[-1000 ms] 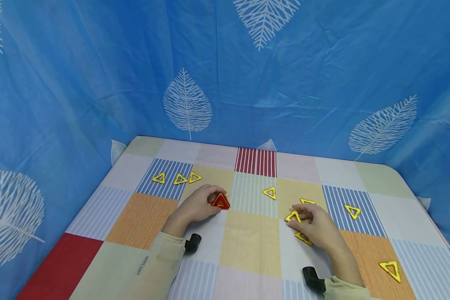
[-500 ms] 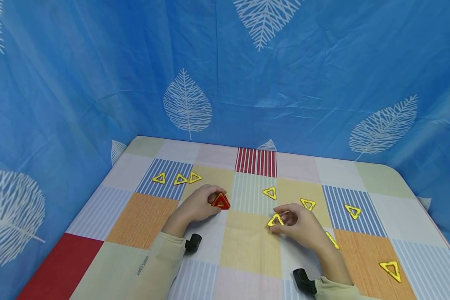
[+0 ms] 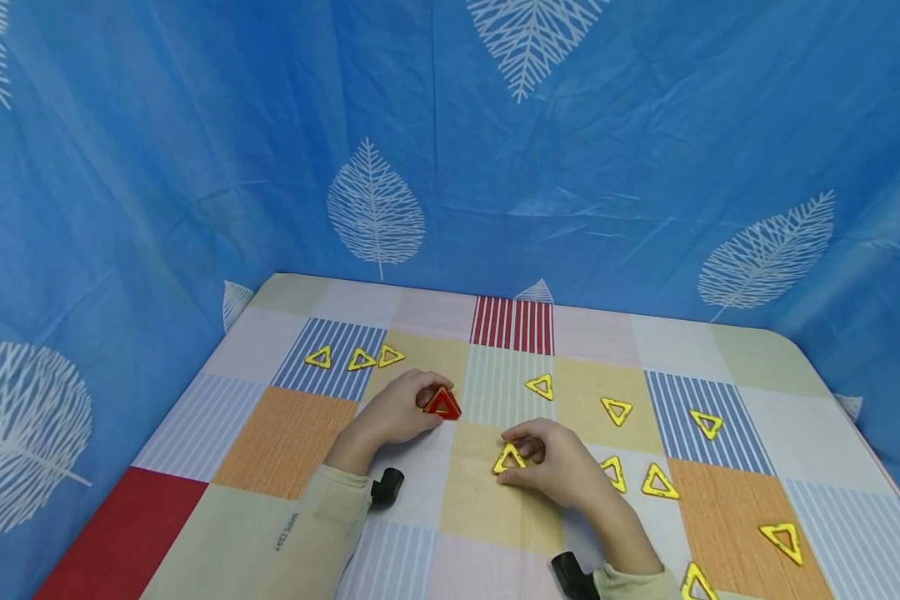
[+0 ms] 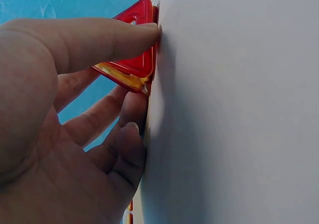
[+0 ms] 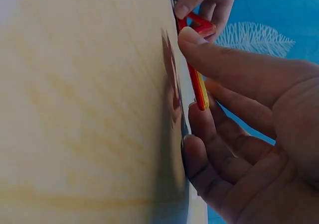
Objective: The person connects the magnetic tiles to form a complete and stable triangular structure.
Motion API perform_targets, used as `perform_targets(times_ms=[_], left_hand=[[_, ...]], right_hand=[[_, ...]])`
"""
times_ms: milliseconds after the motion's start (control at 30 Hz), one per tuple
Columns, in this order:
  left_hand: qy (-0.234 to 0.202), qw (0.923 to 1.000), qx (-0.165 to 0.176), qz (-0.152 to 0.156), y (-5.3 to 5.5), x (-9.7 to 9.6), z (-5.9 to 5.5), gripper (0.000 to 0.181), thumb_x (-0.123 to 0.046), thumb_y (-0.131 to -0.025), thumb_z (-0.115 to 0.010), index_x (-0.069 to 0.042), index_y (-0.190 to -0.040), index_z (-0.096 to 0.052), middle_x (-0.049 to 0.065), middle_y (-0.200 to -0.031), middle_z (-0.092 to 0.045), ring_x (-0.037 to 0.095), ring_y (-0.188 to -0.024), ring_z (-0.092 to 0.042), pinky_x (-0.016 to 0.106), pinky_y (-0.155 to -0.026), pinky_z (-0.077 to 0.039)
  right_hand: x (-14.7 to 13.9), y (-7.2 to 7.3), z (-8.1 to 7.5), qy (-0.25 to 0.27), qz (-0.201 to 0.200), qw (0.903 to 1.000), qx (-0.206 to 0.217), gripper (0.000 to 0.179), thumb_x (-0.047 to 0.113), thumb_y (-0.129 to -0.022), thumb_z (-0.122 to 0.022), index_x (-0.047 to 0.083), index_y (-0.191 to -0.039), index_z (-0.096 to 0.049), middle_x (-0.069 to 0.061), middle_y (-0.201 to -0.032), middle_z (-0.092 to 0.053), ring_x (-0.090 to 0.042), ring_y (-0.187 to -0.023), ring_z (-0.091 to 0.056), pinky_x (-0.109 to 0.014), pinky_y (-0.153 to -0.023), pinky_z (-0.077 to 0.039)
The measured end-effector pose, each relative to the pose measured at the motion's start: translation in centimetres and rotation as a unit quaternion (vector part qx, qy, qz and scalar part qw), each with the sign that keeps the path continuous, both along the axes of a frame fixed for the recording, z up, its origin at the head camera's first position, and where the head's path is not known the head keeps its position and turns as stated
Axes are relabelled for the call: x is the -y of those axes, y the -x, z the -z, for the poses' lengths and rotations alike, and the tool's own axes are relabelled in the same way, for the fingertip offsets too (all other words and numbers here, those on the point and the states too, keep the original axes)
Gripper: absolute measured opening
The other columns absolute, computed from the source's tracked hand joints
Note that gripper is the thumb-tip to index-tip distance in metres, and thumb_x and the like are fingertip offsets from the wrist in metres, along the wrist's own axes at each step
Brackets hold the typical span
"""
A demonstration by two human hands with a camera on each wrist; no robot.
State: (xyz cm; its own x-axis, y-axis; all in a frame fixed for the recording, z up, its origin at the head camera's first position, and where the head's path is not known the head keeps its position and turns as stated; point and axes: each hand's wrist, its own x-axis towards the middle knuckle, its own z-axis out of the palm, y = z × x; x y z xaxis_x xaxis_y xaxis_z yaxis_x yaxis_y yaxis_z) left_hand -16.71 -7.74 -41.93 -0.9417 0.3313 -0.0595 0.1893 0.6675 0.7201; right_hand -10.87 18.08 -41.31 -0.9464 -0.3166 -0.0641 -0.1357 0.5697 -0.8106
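On the checked cloth, my left hand (image 3: 397, 408) holds a small red-and-yellow pyramid of triangular tiles (image 3: 444, 403), its thumb across one red face (image 4: 139, 59) in the left wrist view. To the right and slightly nearer, my right hand (image 3: 558, 462) pinches a triangular tile (image 3: 499, 461) by its edges, between thumb and fingers. That tile looks yellow from above and red along its other side (image 5: 198, 87) in the right wrist view. It stands tilted, close to the tabletop, apart from the pyramid. Its fingers partly hide it.
Several yellow triangular tiles lie flat: a group at the back left including one tile (image 3: 318, 357), one at the middle (image 3: 548, 392), others to the right such as one tile (image 3: 668, 492) beside my right forearm. A blue leaf-print curtain (image 3: 450, 208) surrounds the table.
My right hand has moved left with the tile, nearer to the pyramid. Loose tiles under and behind my right hand and arm have come into sight. The left hand stays still with the pyramid.
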Motion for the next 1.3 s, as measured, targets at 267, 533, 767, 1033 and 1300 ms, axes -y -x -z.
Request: perform_targets(times_ms=[267,533,767,1033,1300], left_hand=[[0.009,1.0000,-0.002,0.002,0.01,-0.10,0.09,0.045,-0.006,-0.085,-0.079,-0.015,-0.128,-0.066,0.005,-0.120,-0.061,0.022,-0.107,-0.057,0.043,-0.095,-0.049],[0.012,0.9999,-0.006,0.005,-0.07,-0.01,0.34,0.045,-0.006,-0.086,-0.079,-0.016,-0.129,-0.065,0.006,-0.124,-0.061,0.024,-0.113,-0.057,0.045,-0.097,-0.049],[0.016,0.9999,-0.005,0.001,-0.13,-0.03,0.28,0.045,-0.007,-0.087,-0.079,-0.016,-0.129,-0.065,0.007,-0.126,-0.060,0.024,-0.116,-0.057,0.045,-0.099,-0.048],[0.021,0.9998,-0.007,0.003,-0.14,-0.05,0.26,0.047,-0.008,-0.087,-0.079,-0.016,-0.131,-0.064,0.006,-0.127,-0.060,0.025,-0.116,-0.056,0.045,-0.100,-0.047],[0.020,0.9998,-0.008,0.001,-0.15,-0.06,0.29,0.046,-0.008,-0.087,-0.079,-0.016,-0.130,-0.064,0.006,-0.127,-0.060,0.024,-0.117,-0.056,0.045,-0.100,-0.047]], right_hand=[[0.50,-0.29,0.13,-0.007,0.005,1.0000,-0.001,0.046,0.020,-0.069,-0.095,0.007,-0.108,-0.073,0.000,-0.094,-0.061,-0.018,-0.082,-0.056,-0.027,-0.068,-0.048],[0.70,-0.29,0.22,-0.020,0.004,0.9998,-0.002,0.044,0.019,-0.070,-0.094,0.008,-0.107,-0.073,0.001,-0.096,-0.062,-0.016,-0.083,-0.055,-0.028,-0.070,-0.048],[0.88,-0.30,0.46,-0.038,-0.002,0.9992,-0.011,0.041,0.019,-0.070,-0.094,0.011,-0.105,-0.074,0.003,-0.093,-0.060,-0.015,-0.083,-0.053,-0.028,-0.071,-0.047],[1.00,-0.36,0.39,-0.049,-0.001,0.9987,-0.016,0.041,0.018,-0.069,-0.094,0.013,-0.105,-0.074,0.004,-0.092,-0.059,-0.015,-0.083,-0.052,-0.028,-0.071,-0.047],[0.96,-0.40,0.30,-0.047,-0.002,0.9987,-0.020,0.042,0.019,-0.068,-0.095,0.013,-0.104,-0.074,0.003,-0.092,-0.058,-0.016,-0.082,-0.052,-0.028,-0.071,-0.047]])
